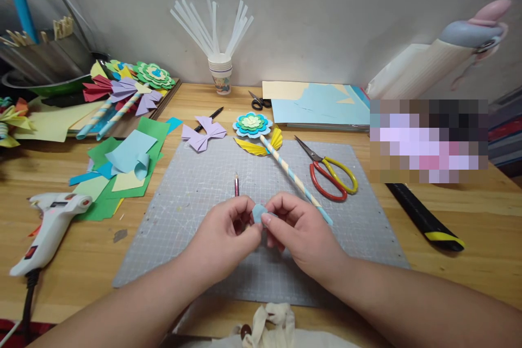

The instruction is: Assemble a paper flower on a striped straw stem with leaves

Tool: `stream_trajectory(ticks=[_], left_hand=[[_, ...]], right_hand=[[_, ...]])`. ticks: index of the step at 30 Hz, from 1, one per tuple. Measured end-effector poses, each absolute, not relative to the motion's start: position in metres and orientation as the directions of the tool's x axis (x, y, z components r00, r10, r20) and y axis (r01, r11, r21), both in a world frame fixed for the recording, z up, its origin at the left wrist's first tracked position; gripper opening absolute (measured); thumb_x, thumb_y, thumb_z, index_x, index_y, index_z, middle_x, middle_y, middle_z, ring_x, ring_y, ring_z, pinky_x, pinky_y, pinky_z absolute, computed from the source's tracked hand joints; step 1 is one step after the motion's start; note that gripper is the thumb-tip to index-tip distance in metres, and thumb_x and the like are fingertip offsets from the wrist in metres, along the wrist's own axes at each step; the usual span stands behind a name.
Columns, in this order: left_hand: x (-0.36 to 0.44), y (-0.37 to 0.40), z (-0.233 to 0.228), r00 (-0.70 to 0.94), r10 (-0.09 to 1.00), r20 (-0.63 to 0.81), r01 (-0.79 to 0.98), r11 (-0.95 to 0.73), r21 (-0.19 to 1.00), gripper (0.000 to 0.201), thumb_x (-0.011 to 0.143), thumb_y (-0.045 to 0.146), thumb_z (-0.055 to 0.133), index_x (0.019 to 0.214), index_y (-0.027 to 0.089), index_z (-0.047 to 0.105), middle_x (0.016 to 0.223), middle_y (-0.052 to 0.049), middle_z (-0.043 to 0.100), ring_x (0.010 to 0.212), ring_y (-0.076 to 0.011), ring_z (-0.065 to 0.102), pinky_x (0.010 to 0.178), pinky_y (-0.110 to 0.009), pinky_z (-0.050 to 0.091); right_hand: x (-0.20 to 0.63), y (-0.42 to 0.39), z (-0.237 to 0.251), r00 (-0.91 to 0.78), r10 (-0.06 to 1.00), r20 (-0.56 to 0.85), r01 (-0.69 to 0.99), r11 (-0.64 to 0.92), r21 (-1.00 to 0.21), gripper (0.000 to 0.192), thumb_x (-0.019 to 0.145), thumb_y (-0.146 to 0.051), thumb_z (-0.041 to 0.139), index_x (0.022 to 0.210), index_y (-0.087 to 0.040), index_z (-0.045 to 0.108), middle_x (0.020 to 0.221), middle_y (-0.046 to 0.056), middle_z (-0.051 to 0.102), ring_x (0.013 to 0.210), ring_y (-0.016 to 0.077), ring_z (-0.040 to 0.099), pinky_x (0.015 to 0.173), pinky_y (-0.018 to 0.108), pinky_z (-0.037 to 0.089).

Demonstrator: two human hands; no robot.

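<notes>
1. Wooden worktop (428,261) with warm grain carries a grey gridded cutting mat (183,206), scuffed and speckled.
2. Small pale-blue paper piece (258,213), curved and stiff-looking, sits above the mat's middle, pinched between both hands.
3. Left hand (222,236): fingers curled, thumb and forefinger pressed on the piece.
4. Right hand (299,234): thumb tip on the piece, fingers folded.
5. Just beside: slim pencil (236,185); striped paper straw (293,176) bearing a layered scalloped flower (252,124).
6. Further right: red-and-yellow scissors (330,174). Far left: white glue gun (51,225).
</notes>
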State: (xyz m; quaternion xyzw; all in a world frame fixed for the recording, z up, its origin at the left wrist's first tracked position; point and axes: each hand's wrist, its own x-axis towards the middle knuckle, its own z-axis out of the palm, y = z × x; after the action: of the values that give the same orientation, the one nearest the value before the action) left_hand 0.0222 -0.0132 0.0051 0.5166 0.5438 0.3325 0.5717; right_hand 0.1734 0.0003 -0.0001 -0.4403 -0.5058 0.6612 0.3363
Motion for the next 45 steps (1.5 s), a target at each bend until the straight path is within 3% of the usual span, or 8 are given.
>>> stream_trajectory(ticks=[7, 16, 25, 38, 45], left_hand=[[0.021, -0.012, 0.003, 0.196, 0.935, -0.294, 0.152, 0.268, 0.952, 0.010, 0.072, 0.026, 0.056, 0.068, 0.019, 0.050, 0.062, 0.001, 0.057, 0.061, -0.0159, 0.054, 0.059, -0.029, 0.040], [0.019, -0.011, 0.013, 0.078, 0.961, -0.267, 0.148, 0.254, 0.956, 0.015, 0.073, 0.030, 0.059, 0.068, 0.019, 0.051, 0.058, 0.006, 0.046, 0.056, -0.0099, 0.042, 0.054, -0.023, 0.034], [0.019, -0.011, 0.010, 0.099, 0.960, -0.262, 0.150, 0.246, 0.958, 0.019, 0.073, 0.035, 0.063, 0.070, 0.018, 0.055, 0.067, 0.001, 0.056, 0.064, -0.0136, 0.051, 0.061, -0.027, 0.040], [0.011, -0.007, 0.007, 0.149, 0.965, -0.214, 0.186, 0.185, 0.965, 0.017, 0.078, 0.033, 0.061, 0.072, 0.018, 0.057, 0.067, 0.002, 0.053, 0.065, -0.0127, 0.048, 0.060, -0.025, 0.037], [0.011, -0.007, 0.005, 0.133, 0.978, -0.161, 0.220, 0.129, 0.967, 0.020, 0.080, 0.036, 0.059, 0.072, 0.019, 0.055, 0.068, 0.002, 0.053, 0.065, -0.0138, 0.047, 0.062, -0.027, 0.037]], right_hand=[[0.175, 0.000, -0.003, -0.428, 0.861, -0.274, -0.098, -0.346, -0.933, 0.019, 0.084, -0.037, 0.052, 0.084, -0.019, 0.055, 0.062, -0.004, 0.054, 0.053, 0.0101, 0.053, 0.045, 0.021, 0.038], [0.174, 0.002, -0.001, -0.410, 0.880, -0.242, -0.030, -0.278, -0.960, 0.013, 0.081, -0.030, 0.056, 0.075, -0.018, 0.054, 0.061, -0.005, 0.052, 0.050, 0.0077, 0.051, 0.046, 0.020, 0.039], [0.174, 0.003, -0.002, -0.377, 0.895, -0.240, 0.034, -0.245, -0.969, 0.015, 0.078, -0.030, 0.060, 0.072, -0.018, 0.055, 0.056, -0.005, 0.053, 0.051, 0.0090, 0.051, 0.047, 0.021, 0.039], [0.173, 0.004, -0.007, -0.373, 0.901, -0.221, 0.138, -0.181, -0.974, 0.015, 0.076, -0.027, 0.058, 0.067, -0.020, 0.049, 0.055, -0.006, 0.050, 0.050, 0.0100, 0.048, 0.049, 0.023, 0.038], [0.172, 0.005, -0.008, -0.358, 0.910, -0.209, 0.030, -0.213, -0.977, 0.016, 0.077, -0.031, 0.060, 0.072, -0.019, 0.051, 0.058, -0.005, 0.052, 0.053, 0.0104, 0.051, 0.050, 0.022, 0.041]])
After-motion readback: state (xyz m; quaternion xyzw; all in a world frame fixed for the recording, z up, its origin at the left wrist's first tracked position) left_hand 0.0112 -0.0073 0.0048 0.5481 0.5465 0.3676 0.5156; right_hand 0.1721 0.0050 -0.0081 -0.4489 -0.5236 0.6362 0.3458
